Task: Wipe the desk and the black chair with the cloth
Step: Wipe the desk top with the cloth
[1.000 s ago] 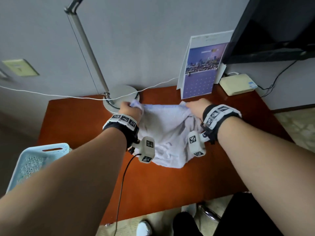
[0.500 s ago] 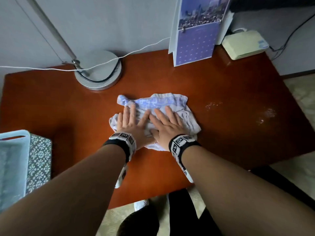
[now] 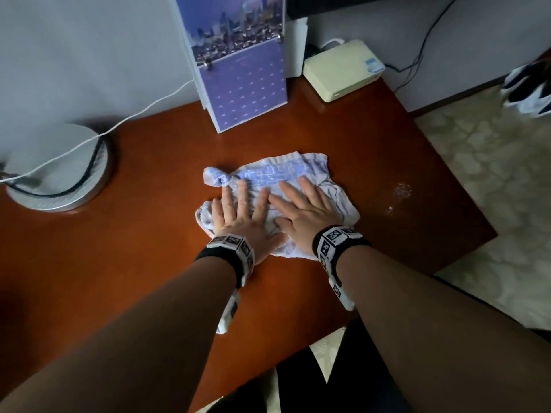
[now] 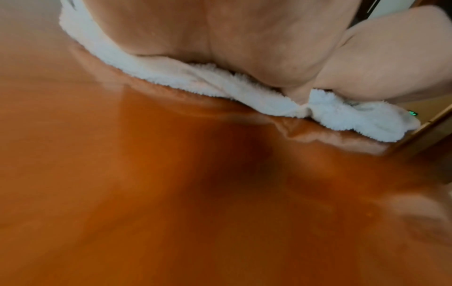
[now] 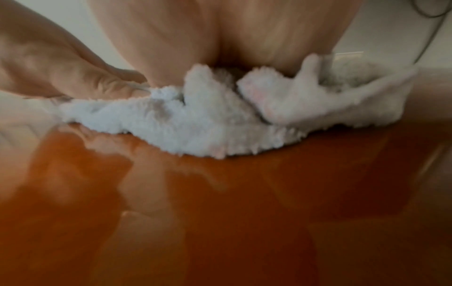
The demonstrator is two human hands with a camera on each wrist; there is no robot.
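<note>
A crumpled white cloth (image 3: 280, 174) with a pale blue pattern lies near the middle of the reddish-brown desk (image 3: 149, 248). Both hands press flat on it side by side, fingers straight and spread: my left hand (image 3: 241, 213) on its left half, my right hand (image 3: 301, 210) on its right half. In the left wrist view the palm (image 4: 220, 34) bears down on the fluffy cloth edge (image 4: 208, 85). The right wrist view shows the cloth (image 5: 220, 120) bunched under the palm (image 5: 220, 29). A dark shape (image 3: 351, 380), possibly the chair, shows below the desk's front edge.
A round lamp base (image 3: 59, 171) with a white cable stands at the back left. A purple calendar (image 3: 241, 70) stands upright at the back, a cream box (image 3: 343, 68) to its right. Pale specks (image 3: 401, 192) mark the desk right of the cloth. Patterned floor lies right.
A second ago both hands gripped the cloth's far corners and held it spread. Since then it was laid down bunched and both hands flattened on it; it has slid slightly right.
</note>
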